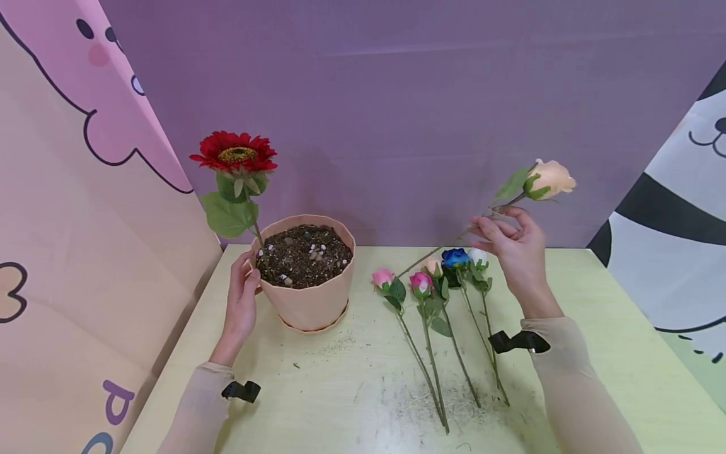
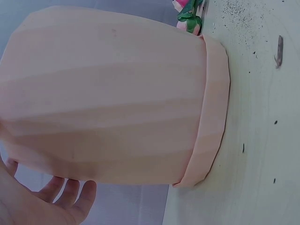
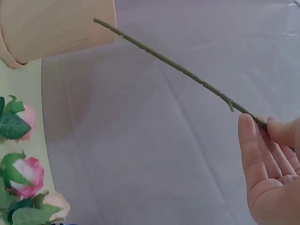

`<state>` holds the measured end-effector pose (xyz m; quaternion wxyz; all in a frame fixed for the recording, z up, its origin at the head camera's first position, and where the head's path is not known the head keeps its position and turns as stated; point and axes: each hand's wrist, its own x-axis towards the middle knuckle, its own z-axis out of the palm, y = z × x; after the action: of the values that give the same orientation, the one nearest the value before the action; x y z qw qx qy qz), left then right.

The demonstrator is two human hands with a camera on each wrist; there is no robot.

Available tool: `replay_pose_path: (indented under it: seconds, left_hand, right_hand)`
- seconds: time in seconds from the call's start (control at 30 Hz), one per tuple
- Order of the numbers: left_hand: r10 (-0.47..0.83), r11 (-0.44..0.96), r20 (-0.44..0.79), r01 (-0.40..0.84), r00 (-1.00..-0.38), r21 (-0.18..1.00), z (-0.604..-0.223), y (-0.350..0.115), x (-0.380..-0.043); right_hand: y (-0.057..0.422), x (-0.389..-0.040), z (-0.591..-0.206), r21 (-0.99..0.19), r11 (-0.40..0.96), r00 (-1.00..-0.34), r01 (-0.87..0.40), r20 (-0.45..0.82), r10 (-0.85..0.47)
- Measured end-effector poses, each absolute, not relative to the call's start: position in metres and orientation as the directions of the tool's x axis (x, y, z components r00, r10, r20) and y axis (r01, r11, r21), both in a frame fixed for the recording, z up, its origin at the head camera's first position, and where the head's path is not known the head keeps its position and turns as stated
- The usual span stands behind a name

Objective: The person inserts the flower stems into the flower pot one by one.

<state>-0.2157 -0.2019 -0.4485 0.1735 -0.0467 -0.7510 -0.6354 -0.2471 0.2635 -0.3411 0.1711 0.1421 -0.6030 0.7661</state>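
A peach rose (image 1: 549, 180) on a long stem (image 3: 178, 70) is pinched between the thumb and fingers of my right hand (image 1: 513, 252). Its bloom points up and right, and the bare stem end slopes down left toward the pot. My left hand (image 1: 242, 302) rests against the left outer side of the pink flower pot (image 1: 309, 309), fingers touching its wall near the rim. Dark soil (image 1: 306, 255) with pale pebbles fills the pot. From the soil's left edge rises a red gerbera-like flower (image 1: 235, 154) with green leaves.
Several artificial roses lie on the pale table (image 1: 317, 403) right of the pot, among them a pink rose (image 1: 421, 284), a blue rose (image 1: 455, 258) and a white rose (image 1: 478, 256). Soil crumbs are scattered nearby. A purple cloth (image 1: 397, 126) hangs behind.
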Motion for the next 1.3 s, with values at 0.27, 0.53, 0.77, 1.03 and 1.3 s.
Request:
replay_pose_path:
  seconds: [0.27,0.53,0.77,1.03,1.3]
  left_hand:
    - [-0.142,0.191,0.317,0.288,-0.938,0.938,-0.448,-0.202,-0.217]
    - [-0.142,0.197,0.318,0.288,-0.938,0.937,-0.447,-0.201,-0.218]
    - [-0.136,0.205,0.324,0.293,-0.936,0.934,-0.448,-0.201,-0.218]
    - [-0.160,0.191,0.282,0.251,-0.946,0.949,-0.448,-0.202,-0.216]
    - [-0.151,0.165,0.266,0.241,-0.952,0.956,-0.446,-0.201,-0.216]
  right_hand:
    - [0.245,-0.252,-0.330,-0.862,-0.231,-0.893,-0.451,0.431,0.132]
    - [0.224,-0.260,-0.324,-0.852,-0.234,-0.883,-0.468,0.449,0.132]
    - [0.208,-0.266,-0.324,-0.835,-0.226,-0.865,-0.502,0.483,0.137]
    - [0.187,-0.274,-0.318,-0.843,-0.159,-0.858,-0.513,0.502,0.110]
    - [0.156,-0.281,-0.303,-0.827,-0.112,-0.835,-0.550,0.548,0.052]
